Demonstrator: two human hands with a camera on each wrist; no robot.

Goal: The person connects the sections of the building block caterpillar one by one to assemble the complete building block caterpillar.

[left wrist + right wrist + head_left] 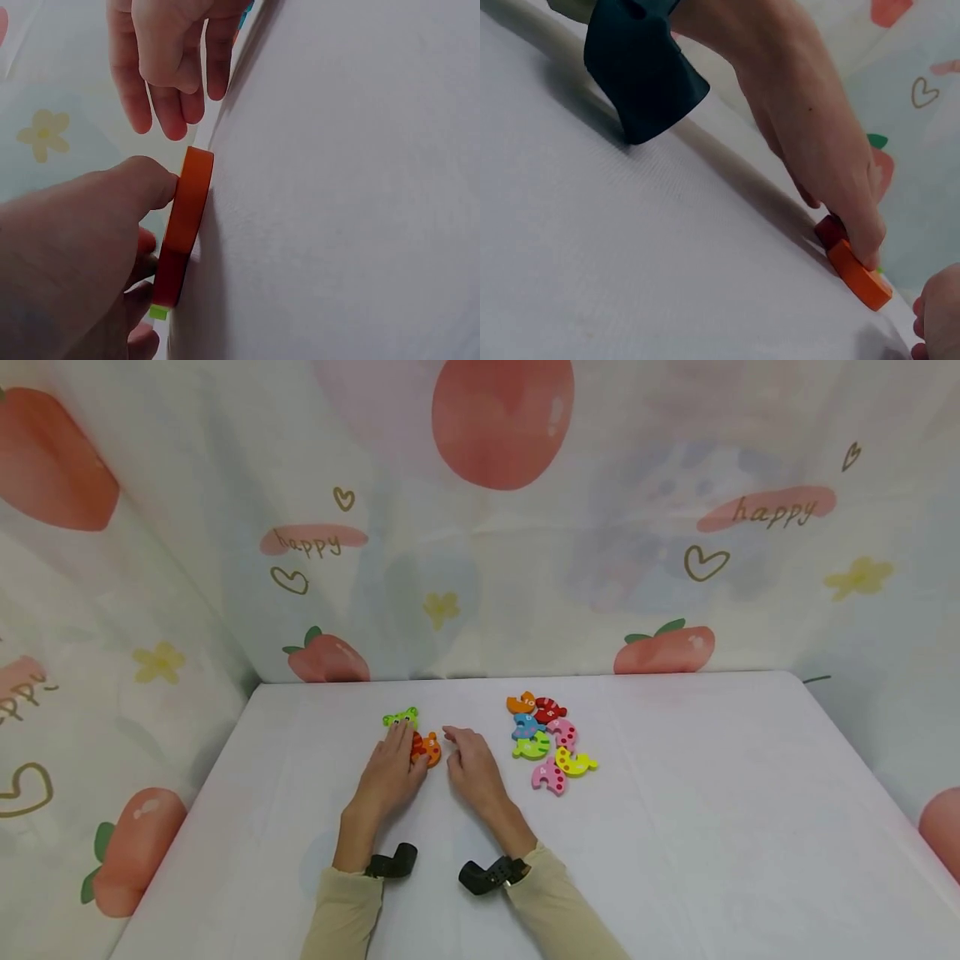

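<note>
Flat on the table lies a short row of small painted pieces: a green animal-head piece (401,716), a red piece (417,745) and an orange numbered piece (432,749). Over them rests my left hand (386,772), its fingers extended across the green and red ones and partly hiding them. The left thumb touches the orange piece (191,196), whose thick edge shows in the left wrist view beside the red piece (171,277). My right hand (476,770) hovers just right of the orange piece, fingers loosely bent, nothing held.
Right of my hands lies a loose cluster of similar pieces: orange (520,703), red (550,710), blue (527,725), green (531,747), yellow (576,763) and two pink, one of them (549,776) nearest me. A white cloth covers the table (712,827); a printed curtain (525,577) hangs behind.
</note>
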